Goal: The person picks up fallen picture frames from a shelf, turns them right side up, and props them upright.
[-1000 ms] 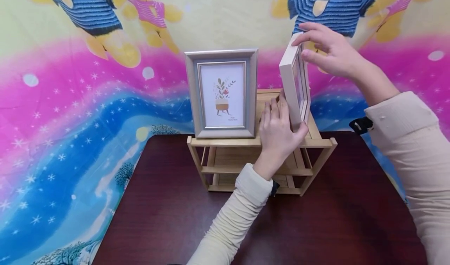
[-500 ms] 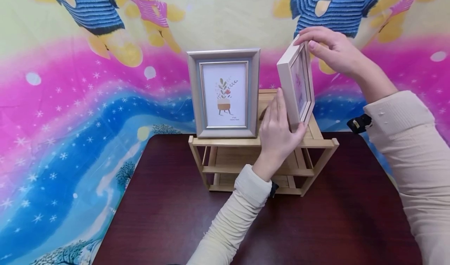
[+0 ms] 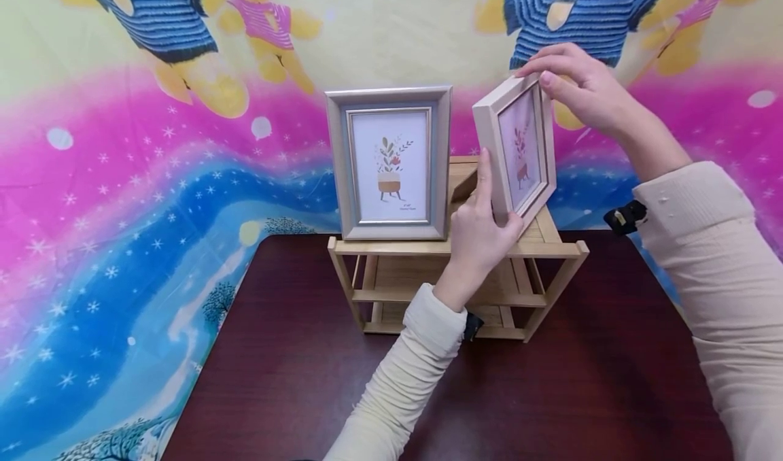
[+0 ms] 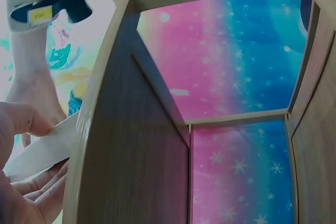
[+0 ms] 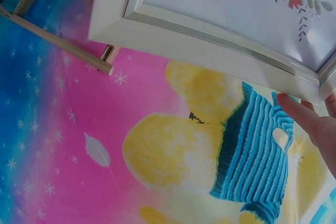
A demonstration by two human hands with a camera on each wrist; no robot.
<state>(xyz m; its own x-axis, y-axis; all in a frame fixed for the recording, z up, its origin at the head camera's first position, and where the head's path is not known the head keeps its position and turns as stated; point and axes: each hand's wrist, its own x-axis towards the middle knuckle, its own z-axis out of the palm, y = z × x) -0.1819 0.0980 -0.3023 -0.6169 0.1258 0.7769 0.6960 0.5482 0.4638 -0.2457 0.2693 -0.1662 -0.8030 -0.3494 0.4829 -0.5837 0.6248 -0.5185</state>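
A white picture frame (image 3: 520, 148) with a potted-plant print stands turned at an angle on the right part of the wooden shelf rack's top (image 3: 404, 248). My left hand (image 3: 480, 233) pinches its lower left edge; in the left wrist view, thumb and fingers lie on either side of the white frame edge (image 4: 50, 140). The upper right corner is in my right hand (image 3: 578, 87), thumb in front and fingers over the top. A brown flat piece (image 3: 463, 185) shows behind the frame. To the left, a silver-grey picture frame (image 3: 388, 230) with a similar print stands upright, facing forward.
The rack, with lower shelves (image 3: 428, 274) below its top, stands on a dark red-brown table (image 3: 287, 352). Behind hangs a cloth (image 3: 183, 141) printed with bears and snowflakes. The silver-grey frame stands close to my left hand.
The white frame has turned from nearly edge-on so that its print faces further forward. Both hands have kept hold of it. My left fingers have shifted at its left edge. The silver-grey frame has stayed put.
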